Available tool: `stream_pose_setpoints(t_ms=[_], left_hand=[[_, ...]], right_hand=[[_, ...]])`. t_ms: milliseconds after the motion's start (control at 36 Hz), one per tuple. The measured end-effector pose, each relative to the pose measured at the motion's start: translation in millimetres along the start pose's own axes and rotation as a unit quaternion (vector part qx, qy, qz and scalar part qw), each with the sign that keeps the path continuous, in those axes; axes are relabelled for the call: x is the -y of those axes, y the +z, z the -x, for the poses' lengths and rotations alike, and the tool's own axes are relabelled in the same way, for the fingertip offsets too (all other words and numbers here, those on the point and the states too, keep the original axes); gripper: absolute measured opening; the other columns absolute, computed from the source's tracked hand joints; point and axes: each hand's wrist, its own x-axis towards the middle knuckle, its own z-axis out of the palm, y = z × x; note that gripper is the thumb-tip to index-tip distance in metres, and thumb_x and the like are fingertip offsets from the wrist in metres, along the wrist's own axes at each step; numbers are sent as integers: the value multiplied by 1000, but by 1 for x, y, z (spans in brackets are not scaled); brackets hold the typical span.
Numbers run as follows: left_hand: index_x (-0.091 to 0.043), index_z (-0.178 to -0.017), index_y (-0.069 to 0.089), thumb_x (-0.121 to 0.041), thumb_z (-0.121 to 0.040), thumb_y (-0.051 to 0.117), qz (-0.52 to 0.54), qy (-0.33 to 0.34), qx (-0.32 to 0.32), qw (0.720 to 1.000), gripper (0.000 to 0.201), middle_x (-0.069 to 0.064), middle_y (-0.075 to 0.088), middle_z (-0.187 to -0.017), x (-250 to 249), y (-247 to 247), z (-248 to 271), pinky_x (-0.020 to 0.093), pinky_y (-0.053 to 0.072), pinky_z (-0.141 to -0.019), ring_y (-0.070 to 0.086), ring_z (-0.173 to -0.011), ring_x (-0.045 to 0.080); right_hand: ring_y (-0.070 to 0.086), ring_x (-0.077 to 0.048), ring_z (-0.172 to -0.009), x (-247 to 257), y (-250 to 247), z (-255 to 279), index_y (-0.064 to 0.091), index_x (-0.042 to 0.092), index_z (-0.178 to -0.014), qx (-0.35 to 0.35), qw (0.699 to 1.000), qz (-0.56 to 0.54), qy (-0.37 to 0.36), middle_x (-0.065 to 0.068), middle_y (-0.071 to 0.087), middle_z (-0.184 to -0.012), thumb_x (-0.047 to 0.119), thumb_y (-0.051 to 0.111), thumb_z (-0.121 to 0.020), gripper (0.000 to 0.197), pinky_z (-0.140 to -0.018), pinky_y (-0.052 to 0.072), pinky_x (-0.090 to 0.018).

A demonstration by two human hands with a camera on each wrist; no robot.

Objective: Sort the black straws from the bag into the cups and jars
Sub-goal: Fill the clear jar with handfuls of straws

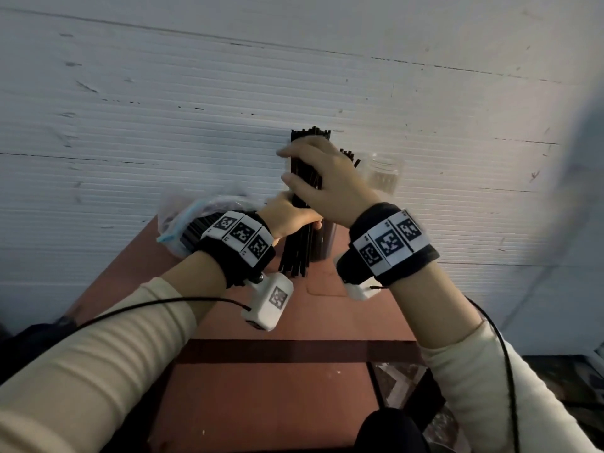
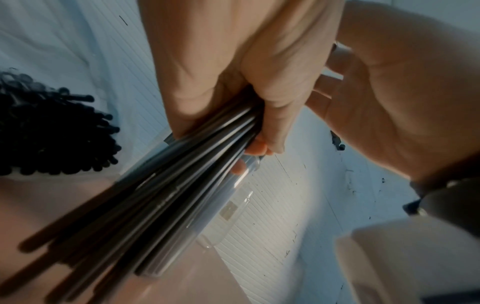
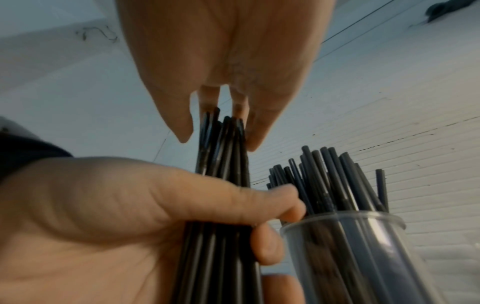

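Observation:
I hold a thick bundle of black straws (image 1: pixel 302 243) upright over the red-brown table (image 1: pixel 261 387). My left hand (image 1: pixel 287 217) grips its middle. My right hand (image 1: pixel 318 178) holds its upper part between thumb and fingers. In the left wrist view the left hand (image 2: pixel 221 92) wraps round the bundle (image 2: pixel 182 174). In the right wrist view the right hand (image 3: pixel 221 123) cages the straw tops (image 3: pixel 223 164). Just right of the bundle stands a clear cup (image 3: pixel 363 246) filled with straws (image 3: pixel 324 174). The plastic bag (image 1: pixel 183 220) with several more straws lies to the left.
A clear jar (image 1: pixel 385 173) that looks empty stands at the back right, against the white ribbed wall (image 1: pixel 163 109). The table is narrow; its front part lies bare below my wrists. Cables run from both wrist cameras along my sleeves.

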Motion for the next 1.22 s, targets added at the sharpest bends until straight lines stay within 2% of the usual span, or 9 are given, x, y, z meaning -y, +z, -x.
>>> stream_pose_setpoints(t_ms=[222,361,472,556,639,778,917,1139,1222], left_hand=[[12,-90,67,-18,-87,71,-28,-49,67,996,30,19,69,-88,-1,-6,12,17,46,-79,66,-77,8],[-10,-80,71,-55,-87,60,-64,-156,105,980,46,4,70,-108,10,-4,20,33,35,-101,60,-108,14],[-12,-63,55,-15,-97,52,-20,-65,77,995,35,10,64,-78,-7,-3,24,24,47,-83,66,-89,23],[-18,-62,56,-15,-91,58,-32,-26,94,995,30,1,62,-69,-16,-4,25,21,51,-78,69,-81,20],[-20,-62,63,-20,-81,71,-31,-3,165,986,21,-9,61,-58,-22,-10,30,29,56,-76,63,-62,7],[12,-86,62,-5,-92,62,-59,43,214,974,18,17,63,-74,-33,-9,41,42,59,-82,67,-77,31],[10,-89,66,-21,-88,71,-84,59,218,971,32,24,70,-86,-33,-6,32,36,58,-79,70,-86,34],[-23,-113,39,-51,-45,92,-35,88,-60,994,91,-6,55,-105,-28,2,0,22,50,-78,57,-94,4],[-39,-125,18,-62,-36,87,-44,84,-118,989,115,0,35,-132,-18,5,-23,33,40,-105,41,-124,12]], right_hand=[[54,-11,-110,-5,6,3,61,13,-121,23,998,20,50,-2,60,-120,29,61,-91,34,-93,37,-14],[46,-13,-124,2,6,9,45,17,-138,13,998,-23,50,-4,48,-137,28,68,-87,57,-103,36,-21],[43,-14,-128,7,1,16,13,21,-151,-13,990,-96,105,-1,28,-152,38,79,-75,103,-103,41,-24],[50,-8,-111,8,-7,21,11,27,-150,-12,980,-123,154,2,35,-141,47,82,-67,111,-91,48,-22],[46,-10,-117,5,-11,22,30,23,-145,49,982,-101,154,5,40,-135,47,83,-66,99,-98,45,-26],[64,1,-87,6,-10,22,72,21,-101,123,977,-122,124,12,69,-90,32,77,-78,26,-79,50,-16],[66,-20,-75,6,-19,18,66,4,-78,78,977,-170,106,-9,68,-76,17,71,-81,14,-74,56,-38],[53,2,-52,-16,-70,-17,63,7,-75,-108,961,-211,141,13,58,-58,11,71,-83,12,-49,40,-12],[52,-7,-52,-30,-84,-32,63,9,-74,-175,947,-203,175,5,57,-60,14,71,-81,12,-45,39,-19]])
